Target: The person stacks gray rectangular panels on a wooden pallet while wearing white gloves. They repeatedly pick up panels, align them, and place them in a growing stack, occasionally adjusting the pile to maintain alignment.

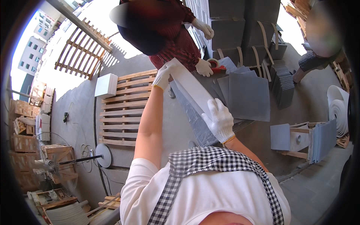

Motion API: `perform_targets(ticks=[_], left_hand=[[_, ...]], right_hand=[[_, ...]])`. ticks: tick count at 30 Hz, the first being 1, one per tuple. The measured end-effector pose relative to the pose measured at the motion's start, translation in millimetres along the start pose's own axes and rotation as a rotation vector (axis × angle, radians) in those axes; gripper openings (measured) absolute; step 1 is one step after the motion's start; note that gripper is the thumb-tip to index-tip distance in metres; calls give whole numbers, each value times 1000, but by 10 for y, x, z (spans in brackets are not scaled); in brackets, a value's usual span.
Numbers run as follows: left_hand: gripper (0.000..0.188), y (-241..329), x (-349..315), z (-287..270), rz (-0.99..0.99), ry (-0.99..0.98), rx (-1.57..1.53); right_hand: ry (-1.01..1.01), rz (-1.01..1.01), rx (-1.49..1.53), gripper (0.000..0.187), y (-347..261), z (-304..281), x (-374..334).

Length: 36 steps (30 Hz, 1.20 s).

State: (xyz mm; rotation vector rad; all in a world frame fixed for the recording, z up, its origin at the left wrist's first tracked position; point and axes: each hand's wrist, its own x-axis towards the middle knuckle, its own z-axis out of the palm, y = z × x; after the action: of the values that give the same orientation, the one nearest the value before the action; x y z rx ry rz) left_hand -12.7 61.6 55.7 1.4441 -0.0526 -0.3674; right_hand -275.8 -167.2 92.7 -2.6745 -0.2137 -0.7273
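A long white block (192,85), box-like with flat sides, lies slantwise between my two hands above the work table (195,125). My left hand (164,76), in a white knit glove, is closed round its far left end. The near right end is gripped by my right hand (219,120), gloved alike, fingers over the top and thumb at the side. I cannot tell whether the block rests on the table. Beside it on the right lie flat grey sheets (249,96). A red tape dispenser (218,67) stands near a co-worker's gloved hand (204,68).
Across the table stands a co-worker in a red striped jacket (174,52). Tall strapped grey stacks (227,33) rise behind. To the left are a wooden pallet (125,108) with a white stack (106,85) and a standing fan (56,163). Another person (318,60) is far right, near a white roll (338,112).
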Motion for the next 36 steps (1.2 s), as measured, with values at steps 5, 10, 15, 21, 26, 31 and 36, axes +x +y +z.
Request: perform_targets(ticks=[5, 10, 15, 21, 26, 31, 36], left_hand=[[48, 13, 368, -107, 16, -222, -41], [38, 181, 239, 225, 85, -294, -91], [35, 144, 214, 45, 103, -206, 1], [31, 251, 96, 134, 118, -176, -15], [32, 252, 116, 137, 100, -216, -27], [36, 114, 209, 96, 105, -188, -26], [36, -14, 353, -34, 125, -202, -14]], right_hand=[[-21, 43, -16, 69, -16, 0, -45], [-7, 82, 15, 67, 29, -45, -46], [-44, 99, 99, 75, -57, -59, -48], [239, 359, 702, 106, -37, 176, -412], [-52, 708, 648, 109, 79, 449, -652], [-186, 872, 561, 81, 92, 515, -606], [-172, 836, 550, 80, 94, 552, -621]])
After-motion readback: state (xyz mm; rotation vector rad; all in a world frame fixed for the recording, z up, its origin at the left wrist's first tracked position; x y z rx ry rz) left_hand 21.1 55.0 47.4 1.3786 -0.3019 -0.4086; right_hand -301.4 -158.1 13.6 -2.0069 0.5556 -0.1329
